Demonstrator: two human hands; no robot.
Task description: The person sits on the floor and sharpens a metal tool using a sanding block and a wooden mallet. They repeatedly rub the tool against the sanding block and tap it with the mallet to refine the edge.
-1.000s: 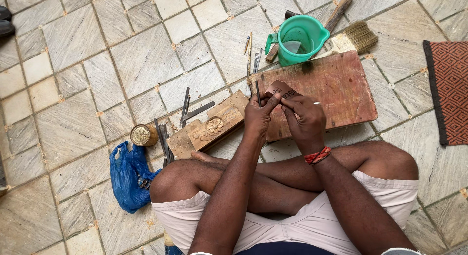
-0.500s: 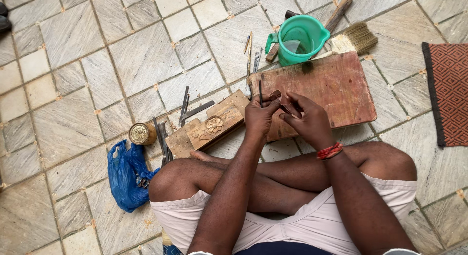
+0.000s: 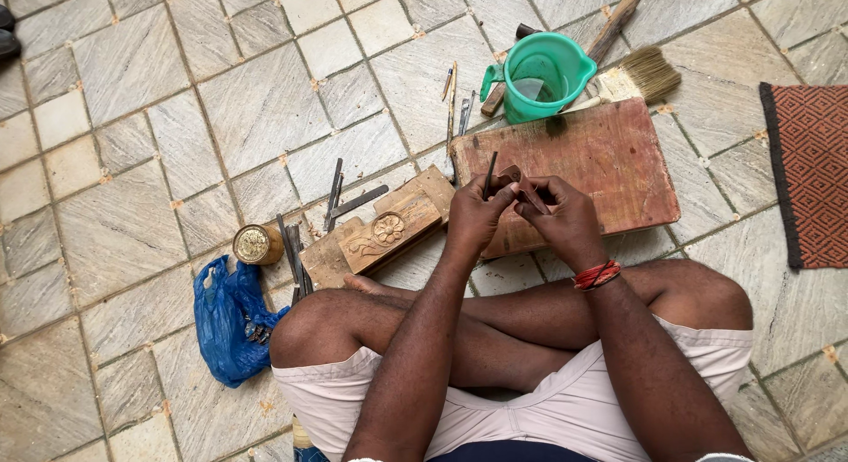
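Both our hands meet over a wooden board, pinching a thin dark tool between them.

Going left to right: at nine o'clock of our hands lie a blue plastic bag (image 3: 228, 316) and a small round brass tin (image 3: 256, 244), then loose metal chisels (image 3: 337, 195) and a carved wood block (image 3: 382, 234) with a flower motif, its long axis running from seven to one o'clock. Our left hand (image 3: 477, 216) is closed on a slim dark chisel (image 3: 488, 173), which stands nearly upright in view, long axis six to twelve o'clock, free end pointing to twelve. Our right hand (image 3: 565, 216) touches the left, fingers curled on a small dark piece we cannot make out. Both hover over the reddish wooden board (image 3: 609, 166). At twelve o'clock sit a green jug (image 3: 541, 73) and a brush (image 3: 640, 76); at three o'clock, a red woven mat (image 3: 813, 166).
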